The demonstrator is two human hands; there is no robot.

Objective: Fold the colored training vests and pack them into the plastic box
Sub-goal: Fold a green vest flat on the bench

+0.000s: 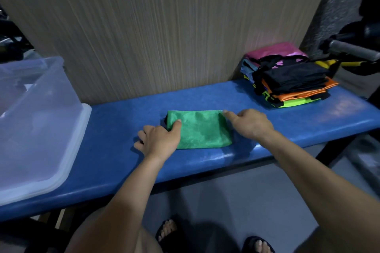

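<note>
A green vest (202,129), folded into a small rectangle, lies in the middle of the blue bench (115,121). My left hand (158,139) rests at its left edge, thumb on top of the cloth and fingers spread on the bench. My right hand (249,123) is at the vest's far right corner, its fingers curled and the index finger touching the edge. A clear plastic box (39,127) stands on the bench's left end, with nothing visible inside. A stack of vests (287,80) in pink, black, orange and lime sits at the far right.
A wood-grain panel (164,26) rises right behind the bench. A dark bicycle handlebar (353,49) reaches in from the right above the stack. Below the bench's front edge lies grey floor, with my feet in sandals (168,230).
</note>
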